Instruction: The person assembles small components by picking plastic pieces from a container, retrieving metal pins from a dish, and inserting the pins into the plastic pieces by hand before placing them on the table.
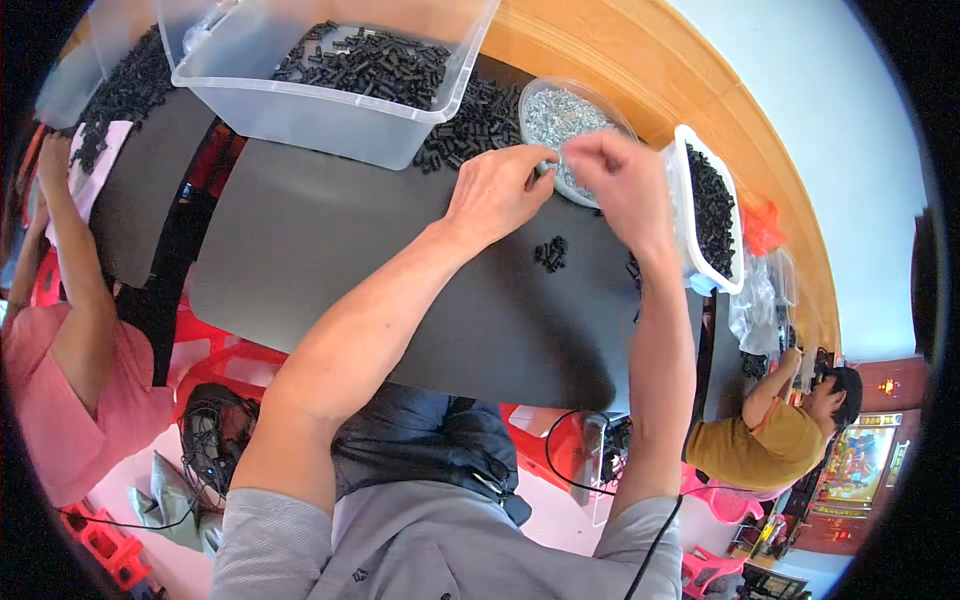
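A tiny part is pinched between the fingertips of the left hand (497, 192) and right hand (622, 180), too small for its axis to be told. It is held at the near rim of one round bowl of silvery screws (560, 115). A small heap of black pieces (551, 253) lies just below on the black mat (330, 260). Two clear bins (330, 105) (683, 215) of black pieces are seen alongside.

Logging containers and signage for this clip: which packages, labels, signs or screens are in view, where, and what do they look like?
Clear plastic tub: far left of the table, rectangular, holding small black parts.
Round clear container: beyond the hands, full of silvery bits.
White-rimmed bin: right edge, black parts inside.
Clear plastic bags: right of that bin, crumpled.
Colourful framed picture: lower right wall.
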`<action>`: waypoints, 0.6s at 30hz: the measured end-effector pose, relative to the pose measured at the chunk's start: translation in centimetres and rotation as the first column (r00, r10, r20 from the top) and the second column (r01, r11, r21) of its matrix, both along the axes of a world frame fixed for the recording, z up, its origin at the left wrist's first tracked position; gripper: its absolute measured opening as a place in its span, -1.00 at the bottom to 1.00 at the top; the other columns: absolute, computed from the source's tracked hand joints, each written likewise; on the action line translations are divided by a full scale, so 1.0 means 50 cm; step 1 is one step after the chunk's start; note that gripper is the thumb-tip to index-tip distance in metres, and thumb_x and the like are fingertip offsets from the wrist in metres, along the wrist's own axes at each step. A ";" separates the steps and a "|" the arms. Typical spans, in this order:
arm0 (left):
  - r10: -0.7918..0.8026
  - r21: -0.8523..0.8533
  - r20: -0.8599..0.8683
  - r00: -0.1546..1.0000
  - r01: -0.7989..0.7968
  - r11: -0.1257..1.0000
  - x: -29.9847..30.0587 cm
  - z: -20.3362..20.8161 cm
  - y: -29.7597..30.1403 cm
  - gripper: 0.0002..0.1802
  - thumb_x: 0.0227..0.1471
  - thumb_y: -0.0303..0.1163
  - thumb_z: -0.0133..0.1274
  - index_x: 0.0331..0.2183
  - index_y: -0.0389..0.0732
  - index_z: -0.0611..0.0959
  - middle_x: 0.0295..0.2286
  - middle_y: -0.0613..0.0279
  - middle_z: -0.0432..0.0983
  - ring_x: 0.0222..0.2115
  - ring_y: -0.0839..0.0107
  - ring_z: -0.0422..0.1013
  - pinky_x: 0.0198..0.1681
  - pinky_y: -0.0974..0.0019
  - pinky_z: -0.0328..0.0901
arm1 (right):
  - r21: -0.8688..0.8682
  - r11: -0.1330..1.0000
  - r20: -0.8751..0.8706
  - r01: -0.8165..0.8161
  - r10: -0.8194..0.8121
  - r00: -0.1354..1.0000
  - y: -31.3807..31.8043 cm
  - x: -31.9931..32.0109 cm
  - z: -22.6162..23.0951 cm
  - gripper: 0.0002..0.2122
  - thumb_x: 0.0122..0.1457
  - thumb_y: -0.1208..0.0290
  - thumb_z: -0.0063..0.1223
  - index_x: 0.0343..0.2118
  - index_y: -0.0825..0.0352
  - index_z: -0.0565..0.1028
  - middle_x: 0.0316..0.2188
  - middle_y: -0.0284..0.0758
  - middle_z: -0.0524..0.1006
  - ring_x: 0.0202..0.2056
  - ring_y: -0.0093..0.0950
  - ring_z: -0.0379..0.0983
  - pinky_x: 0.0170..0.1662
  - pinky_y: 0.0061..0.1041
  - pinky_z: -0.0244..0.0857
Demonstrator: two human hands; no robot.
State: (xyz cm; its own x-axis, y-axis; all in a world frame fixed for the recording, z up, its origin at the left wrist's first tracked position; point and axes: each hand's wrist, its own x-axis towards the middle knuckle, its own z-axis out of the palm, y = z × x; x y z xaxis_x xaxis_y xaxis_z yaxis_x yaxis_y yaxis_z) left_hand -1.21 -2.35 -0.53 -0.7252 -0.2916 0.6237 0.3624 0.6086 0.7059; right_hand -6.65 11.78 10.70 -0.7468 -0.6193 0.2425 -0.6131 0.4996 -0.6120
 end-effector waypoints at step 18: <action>-0.178 -0.030 0.103 0.979 0.182 0.983 -0.004 -0.002 0.014 -0.84 0.03 -0.39 0.20 -0.28 -0.16 0.67 -0.57 0.15 0.54 -0.58 0.31 0.49 -0.47 0.26 0.37 | 0.125 0.992 0.250 0.013 -0.044 0.967 0.156 0.024 -0.147 -0.73 -0.01 0.62 0.27 -0.19 0.35 0.61 -0.50 -0.46 0.47 -0.49 -0.68 0.32 -0.38 -0.63 0.28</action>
State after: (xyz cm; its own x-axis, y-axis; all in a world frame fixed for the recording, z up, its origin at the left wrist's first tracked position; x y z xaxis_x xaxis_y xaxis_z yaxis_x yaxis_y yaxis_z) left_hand -1.43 -1.66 -0.65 -0.8225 -0.1273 0.5543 0.3978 0.5678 0.7207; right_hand -5.44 19.56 3.33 -0.7916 -0.6103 -0.0312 -0.4315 0.5943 -0.6786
